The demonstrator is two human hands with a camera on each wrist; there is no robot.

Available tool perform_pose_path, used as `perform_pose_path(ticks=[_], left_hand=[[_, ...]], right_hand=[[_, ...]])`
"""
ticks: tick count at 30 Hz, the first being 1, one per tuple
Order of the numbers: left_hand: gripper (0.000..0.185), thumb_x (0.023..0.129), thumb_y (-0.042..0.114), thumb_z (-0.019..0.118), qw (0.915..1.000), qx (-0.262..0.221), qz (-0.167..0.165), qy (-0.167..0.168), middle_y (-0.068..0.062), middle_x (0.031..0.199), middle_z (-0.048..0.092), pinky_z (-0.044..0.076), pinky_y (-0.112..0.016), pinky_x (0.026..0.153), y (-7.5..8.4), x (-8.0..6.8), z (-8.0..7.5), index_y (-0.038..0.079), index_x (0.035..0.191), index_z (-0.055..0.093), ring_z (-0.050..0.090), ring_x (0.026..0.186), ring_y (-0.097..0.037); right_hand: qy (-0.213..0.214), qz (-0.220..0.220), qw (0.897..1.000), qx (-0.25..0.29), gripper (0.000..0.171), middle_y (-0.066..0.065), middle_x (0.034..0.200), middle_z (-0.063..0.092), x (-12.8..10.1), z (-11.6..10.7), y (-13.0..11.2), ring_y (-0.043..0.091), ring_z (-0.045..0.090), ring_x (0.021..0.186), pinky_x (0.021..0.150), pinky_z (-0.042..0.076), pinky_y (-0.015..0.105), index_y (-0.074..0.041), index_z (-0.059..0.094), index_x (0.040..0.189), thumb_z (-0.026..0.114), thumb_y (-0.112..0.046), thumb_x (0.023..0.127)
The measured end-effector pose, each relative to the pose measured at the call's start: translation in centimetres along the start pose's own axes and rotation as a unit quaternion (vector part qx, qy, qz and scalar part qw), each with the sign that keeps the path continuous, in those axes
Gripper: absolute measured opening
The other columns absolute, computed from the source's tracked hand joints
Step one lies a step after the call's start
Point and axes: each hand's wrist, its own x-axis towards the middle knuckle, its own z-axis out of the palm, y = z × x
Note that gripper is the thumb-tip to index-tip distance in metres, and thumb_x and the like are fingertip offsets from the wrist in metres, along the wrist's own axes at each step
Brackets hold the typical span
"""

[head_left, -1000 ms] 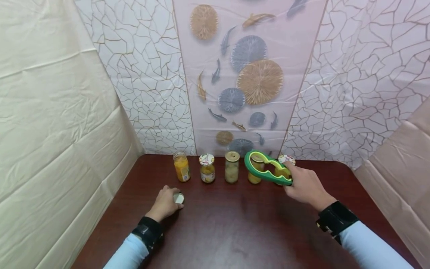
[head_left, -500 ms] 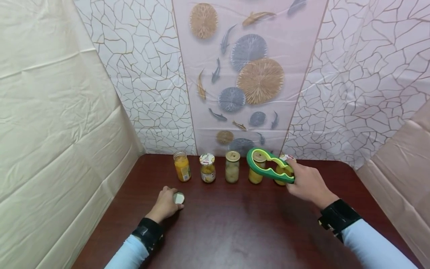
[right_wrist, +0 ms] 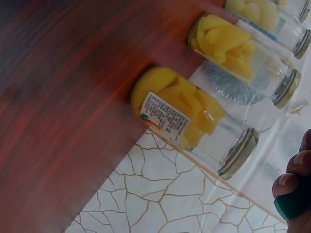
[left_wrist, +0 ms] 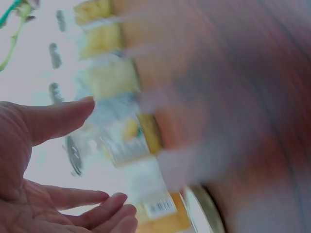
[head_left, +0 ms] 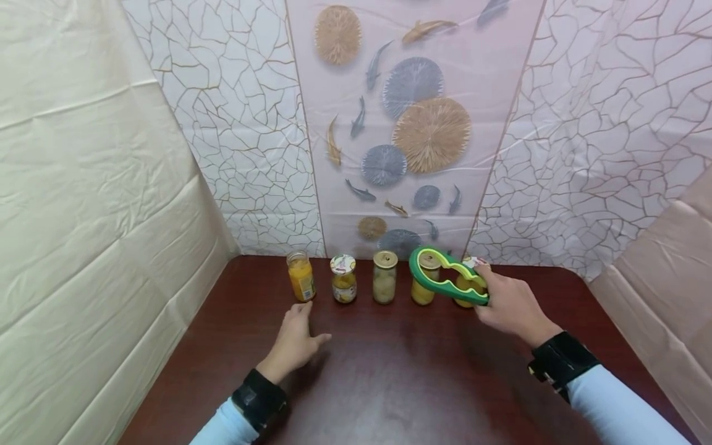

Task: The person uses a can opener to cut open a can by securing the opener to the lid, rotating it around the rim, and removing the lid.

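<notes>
Head view: green opener (head_left: 448,276) in curled right fingers (head_left: 483,285); left fingers (head_left: 301,310) spread.

A dark red-brown wooden table (head_left: 389,383) bears five glass jars (head_left: 384,276) in a row.

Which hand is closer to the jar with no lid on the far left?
Left. The left hand lies open just in front of the lidless jar. The right hand is far across the row, gripping the green opener.
</notes>
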Motion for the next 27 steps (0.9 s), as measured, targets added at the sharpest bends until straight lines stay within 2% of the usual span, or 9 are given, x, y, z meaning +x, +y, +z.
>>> perform_pose_path(ticks=[3, 6, 13, 19, 23, 25, 27], left_hand=[[0.085, 0.093, 0.030, 0.085, 0.9993, -0.031, 0.018, -0.007, -0.025, 0.156, 0.051, 0.049, -0.060, 0.113, 1.0, -0.5, 0.1, -0.004, 0.159, 0.043, 0.052, 0.142, -0.041], [0.084, 0.094, 0.031, 0.085, 0.9985, -0.047, 0.023, -0.013, -0.024, 0.156, 0.051, 0.050, -0.058, 0.113, 1.4, -0.7, 0.5, -0.004, 0.159, 0.044, 0.053, 0.141, -0.039], [0.088, 0.095, 0.033, 0.084, 0.9979, -0.059, 0.011, -0.022, -0.027, 0.158, 0.048, 0.048, -0.059, 0.116, 1.8, 0.4, 2.2, -0.007, 0.160, 0.040, 0.051, 0.144, -0.041], [0.097, 0.096, 0.036, 0.082, 0.9971, -0.073, -0.014, -0.014, -0.029, 0.163, 0.039, 0.043, -0.058, 0.122, 2.6, 2.5, 3.6, -0.008, 0.164, 0.029, 0.045, 0.152, -0.042], [0.102, 0.095, 0.034, 0.082, 0.9955, -0.090, -0.013, 0.028, -0.033, 0.167, 0.031, 0.037, -0.060, 0.126, 3.1, 4.7, 3.9, -0.010, 0.165, 0.022, 0.035, 0.157, -0.047], [0.106, 0.094, 0.036, 0.084, 0.9939, -0.095, -0.011, 0.056, -0.034, 0.167, 0.031, 0.036, -0.063, 0.125, 3.1, 6.0, 4.1, -0.010, 0.165, 0.021, 0.034, 0.156, -0.048], [0.107, 0.093, 0.035, 0.085, 0.9910, -0.114, -0.015, 0.069, -0.035, 0.167, 0.030, 0.036, -0.064, 0.125, 3.0, 7.3, 4.3, -0.010, 0.166, 0.020, 0.034, 0.156, -0.050]], right_hand=[[-0.003, 0.001, 1.000, 0.005, 0.058, 0.004, 0.081, 0.067, -0.2, 0.2, -0.1, 0.014, 0.052, 0.065, 0.058, 0.041, 0.030, -0.002, 0.059, 0.132, 0.079, -0.018, 0.080], [0.000, -0.001, 1.000, 0.007, 0.054, 0.002, 0.080, 0.065, -0.4, 0.6, -0.2, 0.013, 0.050, 0.065, 0.058, 0.039, 0.029, -0.004, 0.060, 0.129, 0.078, -0.018, 0.080], [0.011, 0.003, 1.000, 0.009, 0.050, 0.001, 0.078, 0.063, -0.8, 1.0, 0.1, 0.013, 0.050, 0.065, 0.057, 0.039, 0.029, -0.006, 0.060, 0.125, 0.078, -0.016, 0.079], [-0.006, 0.019, 1.000, 0.010, 0.053, 0.003, 0.079, 0.063, -1.1, 1.1, 0.4, 0.015, 0.049, 0.065, 0.058, 0.039, 0.030, -0.004, 0.058, 0.128, 0.076, -0.015, 0.080], [-0.001, 0.015, 1.000, 0.011, 0.052, 0.003, 0.080, 0.063, -1.0, 1.1, 0.5, 0.015, 0.049, 0.065, 0.058, 0.039, 0.030, -0.004, 0.058, 0.128, 0.075, -0.014, 0.080], [0.001, 0.013, 1.000, 0.010, 0.052, 0.003, 0.079, 0.063, -1.0, 1.0, 0.4, 0.015, 0.049, 0.065, 0.058, 0.039, 0.030, -0.005, 0.058, 0.128, 0.074, -0.014, 0.080], [-0.001, 0.012, 1.000, 0.007, 0.051, 0.003, 0.078, 0.062, -0.9, 1.0, 0.3, 0.015, 0.048, 0.065, 0.057, 0.038, 0.030, -0.005, 0.058, 0.128, 0.074, -0.014, 0.080]])
